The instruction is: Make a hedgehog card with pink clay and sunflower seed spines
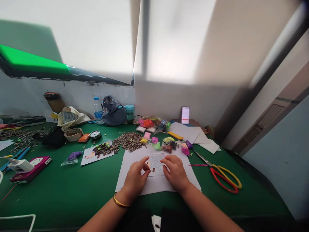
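Note:
A hedgehog drawing (155, 162) lies on white sheets of paper (130, 158) in front of me. Its face is filled with peach clay, and one leg is brown. The body is an outline with small marks, and the other leg is plain. At the left side of the picture rests my left hand (135, 175), fingers curled, with a gap between thumb and index finger. My right hand (176, 172) is at the right side, thumb and fingers apart. Nothing shows in either hand. The fingers partly cover the drawing's edges.
Sunflower seeds (130, 141) are heaped beyond the paper, beside bags of coloured clay (167, 148). A seed-covered hedgehog card (98, 153) lies left. Scissors (225, 178) with red and yellow handles lie right. A phone (185, 115) stands at the back; a magenta device (31, 169) is far left.

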Demonstrator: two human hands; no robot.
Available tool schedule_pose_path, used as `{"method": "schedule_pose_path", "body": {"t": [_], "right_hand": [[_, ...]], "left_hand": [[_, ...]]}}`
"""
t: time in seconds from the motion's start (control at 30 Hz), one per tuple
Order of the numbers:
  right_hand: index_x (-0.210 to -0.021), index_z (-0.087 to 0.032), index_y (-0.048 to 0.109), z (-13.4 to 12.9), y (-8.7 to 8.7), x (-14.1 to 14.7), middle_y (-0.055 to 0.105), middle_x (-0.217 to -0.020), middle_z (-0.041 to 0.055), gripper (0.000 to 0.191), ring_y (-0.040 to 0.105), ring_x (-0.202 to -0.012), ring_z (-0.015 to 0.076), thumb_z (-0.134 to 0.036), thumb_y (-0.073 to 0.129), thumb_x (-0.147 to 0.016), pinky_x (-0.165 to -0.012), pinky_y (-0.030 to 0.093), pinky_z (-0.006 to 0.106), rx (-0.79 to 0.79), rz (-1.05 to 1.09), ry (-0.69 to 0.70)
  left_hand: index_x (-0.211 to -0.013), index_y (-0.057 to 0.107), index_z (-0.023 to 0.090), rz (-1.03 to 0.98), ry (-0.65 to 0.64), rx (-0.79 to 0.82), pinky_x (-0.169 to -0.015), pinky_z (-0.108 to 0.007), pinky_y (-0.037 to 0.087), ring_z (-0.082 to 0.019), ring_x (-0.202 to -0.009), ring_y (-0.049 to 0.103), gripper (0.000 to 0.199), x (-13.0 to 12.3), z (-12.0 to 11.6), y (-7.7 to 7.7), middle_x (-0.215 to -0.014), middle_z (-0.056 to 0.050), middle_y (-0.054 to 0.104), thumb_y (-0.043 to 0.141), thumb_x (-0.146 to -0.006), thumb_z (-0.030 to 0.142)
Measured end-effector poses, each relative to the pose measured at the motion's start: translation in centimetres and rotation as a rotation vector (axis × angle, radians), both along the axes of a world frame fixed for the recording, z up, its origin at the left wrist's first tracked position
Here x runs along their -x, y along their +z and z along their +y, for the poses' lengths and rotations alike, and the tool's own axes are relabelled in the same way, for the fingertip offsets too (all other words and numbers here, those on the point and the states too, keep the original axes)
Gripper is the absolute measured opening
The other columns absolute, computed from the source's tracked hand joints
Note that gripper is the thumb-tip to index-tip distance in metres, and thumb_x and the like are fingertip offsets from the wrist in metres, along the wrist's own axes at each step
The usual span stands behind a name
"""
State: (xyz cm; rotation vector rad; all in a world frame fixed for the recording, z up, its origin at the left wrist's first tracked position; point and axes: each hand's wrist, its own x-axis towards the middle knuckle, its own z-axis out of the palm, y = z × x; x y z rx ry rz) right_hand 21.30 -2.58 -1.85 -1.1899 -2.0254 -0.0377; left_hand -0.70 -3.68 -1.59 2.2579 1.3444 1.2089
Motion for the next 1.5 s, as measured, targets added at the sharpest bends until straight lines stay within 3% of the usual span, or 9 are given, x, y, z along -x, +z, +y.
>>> {"method": "schedule_pose_path", "body": {"t": [0.1,0.3,0.6,0.7,0.83,0.97,1.1,1.33,1.5], "right_hand": [[-0.109,-0.025,0.069,-0.6,0.3,0.7,0.065,-0.099,0.0071,0.026,0.057,-0.096,0.0232,-0.017,0.054,-0.09,-0.086,0.042,0.039,-0.024,-0.017,0.104],[-0.12,-0.034,0.067,-1.1,0.8,1.3,0.067,-0.095,0.0041,0.028,0.057,-0.089,0.02,-0.026,0.055,-0.096,-0.083,0.045,0.037,-0.065,-0.058,0.275],[-0.098,-0.031,0.074,-1.0,0.7,1.3,0.068,-0.084,0.0022,0.013,0.057,-0.081,0.0175,-0.031,0.062,-0.093,-0.078,0.044,0.035,-0.086,0.006,0.317],[-0.094,-0.027,0.073,-0.4,0.5,0.7,0.068,-0.087,0.0036,0.013,0.059,-0.086,0.0194,-0.026,0.061,-0.093,-0.082,0.045,0.036,-0.05,0.081,0.236],[-0.089,-0.023,0.07,0.7,0.2,-0.9,0.067,-0.095,0.0069,0.012,0.06,-0.094,0.023,-0.021,0.058,-0.09,-0.084,0.047,0.038,0.081,0.182,0.049],[-0.091,-0.022,0.067,1.2,-0.2,-1.9,0.07,-0.09,0.0041,0.014,0.062,-0.088,0.0211,-0.02,0.054,-0.09,-0.081,0.047,0.034,0.225,0.147,0.0],[-0.092,-0.022,0.068,0.9,-0.2,-1.5,0.072,-0.088,0.0028,0.015,0.064,-0.085,0.02,-0.021,0.053,-0.09,-0.079,0.045,0.032,0.259,0.033,-0.02],[-0.09,-0.022,0.069,0.2,0.1,-0.8,0.074,-0.089,0.0024,0.016,0.066,-0.087,0.0197,-0.018,0.054,-0.089,-0.083,0.044,0.032,0.236,-0.068,0.006],[-0.091,-0.024,0.071,-0.1,-0.1,-0.4,0.074,-0.085,0.0019,0.017,0.067,-0.082,0.0182,-0.019,0.055,-0.089,-0.079,0.046,0.031,0.234,-0.075,0.138]], "left_hand": [[-0.14,0.04,0.026,0.026,-0.056,-0.02,-0.088,-0.041,0.048,-0.021,-0.088,0.065,0.05,-0.2,-0.3,0.2,-0.086,0.0,0.072,0.052,-0.092,0.017],[-0.149,0.027,0.027,0.028,-0.156,0.038,-0.085,-0.037,0.052,-0.02,-0.089,0.067,0.07,-0.3,-0.6,-0.5,-0.096,-0.001,0.073,0.059,-0.088,0.016],[-0.149,0.027,0.027,0.013,-0.251,0.105,-0.088,-0.037,0.051,-0.019,-0.092,0.068,0.065,-0.4,-0.6,0.0,-0.096,0.0,0.075,0.056,-0.091,0.018],[-0.139,0.042,0.025,0.064,-0.197,0.046,-0.083,-0.036,0.051,-0.02,-0.089,0.067,0.048,-0.4,-0.7,0.3,-0.096,-0.002,0.073,0.054,-0.093,0.02],[-0.102,0.066,0.023,0.286,-0.131,-0.089,-0.08,-0.038,0.049,-0.023,-0.088,0.063,0.016,-0.5,-0.8,0.7,-0.092,-0.007,0.069,0.056,-0.091,0.02],[-0.095,0.068,0.025,0.5,-0.226,-0.156,-0.079,-0.039,0.046,-0.024,-0.088,0.062,0.009,-1.1,-1.5,1.2,-0.09,-0.005,0.069,0.06,-0.089,0.026],[-0.095,0.065,0.024,0.539,-0.315,-0.175,-0.081,-0.039,0.045,-0.023,-0.088,0.063,0.012,-1.5,-2.0,1.4,-0.091,-0.004,0.071,0.064,-0.087,0.032],[-0.087,0.065,0.02,0.588,-0.147,-0.172,-0.075,-0.039,0.045,-0.025,-0.084,0.065,0.013,-1.4,-1.8,0.6,-0.085,-0.006,0.071,0.065,-0.088,0.033],[-0.078,0.064,0.02,0.578,-0.019,-0.188,-0.071,-0.039,0.044,-0.024,-0.076,0.062,0.019,-1.2,-1.7,0.6,-0.076,-0.006,0.067,0.061,-0.091,0.033]]}}
